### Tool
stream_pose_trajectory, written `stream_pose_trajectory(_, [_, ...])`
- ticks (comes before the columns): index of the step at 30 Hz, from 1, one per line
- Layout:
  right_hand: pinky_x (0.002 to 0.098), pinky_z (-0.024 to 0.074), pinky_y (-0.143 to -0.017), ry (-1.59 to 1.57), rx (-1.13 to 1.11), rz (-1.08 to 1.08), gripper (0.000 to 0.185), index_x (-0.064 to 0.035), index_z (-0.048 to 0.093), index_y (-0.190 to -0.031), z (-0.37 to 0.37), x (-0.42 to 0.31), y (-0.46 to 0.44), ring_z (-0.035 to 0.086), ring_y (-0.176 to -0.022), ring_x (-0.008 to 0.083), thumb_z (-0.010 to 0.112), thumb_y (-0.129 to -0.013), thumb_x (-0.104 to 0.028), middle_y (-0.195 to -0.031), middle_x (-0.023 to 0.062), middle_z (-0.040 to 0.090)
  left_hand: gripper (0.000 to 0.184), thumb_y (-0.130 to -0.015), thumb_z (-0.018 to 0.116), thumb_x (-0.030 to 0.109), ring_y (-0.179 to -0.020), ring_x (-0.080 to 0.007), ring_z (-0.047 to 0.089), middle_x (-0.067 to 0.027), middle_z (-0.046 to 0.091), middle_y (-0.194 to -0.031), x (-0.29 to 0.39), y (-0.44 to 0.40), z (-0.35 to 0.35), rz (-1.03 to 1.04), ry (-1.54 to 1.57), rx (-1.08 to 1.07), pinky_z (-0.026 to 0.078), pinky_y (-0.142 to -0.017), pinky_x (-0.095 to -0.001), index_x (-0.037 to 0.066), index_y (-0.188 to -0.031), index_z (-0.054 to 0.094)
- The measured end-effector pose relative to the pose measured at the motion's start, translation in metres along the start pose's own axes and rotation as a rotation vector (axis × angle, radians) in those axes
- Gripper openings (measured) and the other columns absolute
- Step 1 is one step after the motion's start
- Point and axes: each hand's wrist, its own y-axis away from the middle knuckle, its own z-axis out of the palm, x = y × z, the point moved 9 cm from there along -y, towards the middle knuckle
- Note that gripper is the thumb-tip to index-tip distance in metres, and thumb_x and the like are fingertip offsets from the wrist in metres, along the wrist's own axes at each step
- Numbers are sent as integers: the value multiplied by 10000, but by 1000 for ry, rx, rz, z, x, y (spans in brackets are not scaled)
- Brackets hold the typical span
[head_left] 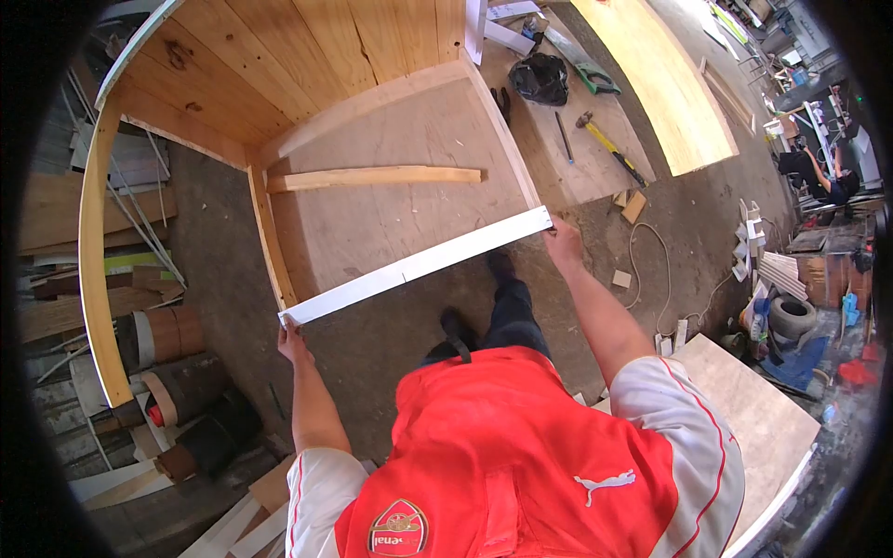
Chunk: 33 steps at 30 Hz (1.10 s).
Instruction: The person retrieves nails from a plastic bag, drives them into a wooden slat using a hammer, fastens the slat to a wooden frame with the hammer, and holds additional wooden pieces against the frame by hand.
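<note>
White strip held at both ends across the front of a wooden carcass

Principal item: white strip (pixel 419 264), long and narrow, with a short dark mark near mid-length. Position: along the near edge of the carcass, slanting, its right end farther from the wearer than its left.

Left hand (pixel 292 342): thumb and fingers pinched on the strip's left end, at the carcass's near left corner.

Right hand (pixel 563 245): clasped on the strip's right end, at the near right corner; some fingers hidden.

Carcass: plank panel (pixel 307 51) in knotty, yellowish timber at the far side; thin plywood panel (pixel 386 130) framed by narrow rails; one wooden batten (pixel 372 177) lying across the plywood, its left end near the left rail.

Right of the carcass, on a wooden board (pixel 595 181): yellow-handled hammer (pixel 609 147); slim dark rod (pixel 564 137), beside the hammer; black plastic bag (pixel 539 78); green-handled handsaw (pixel 581 63), near the bag.

Farther right: long pale plank (pixel 660 84), curved by the lens.

On the floor: small wood offcut (pixel 621 278); thin cable (pixel 665 251), looped.

Right background: another person (pixel 828 181), in dark clothing.
</note>
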Motion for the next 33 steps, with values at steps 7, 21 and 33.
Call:
stream_pose_trajectory(7, [430, 556, -789, -10, 16, 24, 297, -161, 729, -1157, 1, 3, 1, 729, -914, 329, 751, -864, -210, -954, 140, 755, 361, -961, 727, 419, -875, -92, 625, 52, 714, -994, 4, 9, 2, -22, -9, 11, 391, -686, -338, 147, -1199, 717])
stream_pose_trajectory(21, [420, 561, -791, -20, 28, -9, 334, -173, 721, -1183, 1, 4, 1, 733, -909, 324, 765, -854, -210, -973, 130, 757, 403, -957, 725, 445, -916, -93, 639, 57, 724, -1029, 0, 2, 1, 10, -10, -3, 393, -669, -340, 155, -1237, 713])
stream_pose_trajectory(33, [499, 544, -815, -16, -15, 43, 348, -178, 712, -1183, 3, 7, 2, 692, -979, 405, 750, -872, -330, -1014, 172, 736, 531, -936, 727, 494, -999, -154, 666, -9, 722, -1124, -1, 3, 0, 2, -42, -10, 463, -623, -324, 117, -1305, 665])
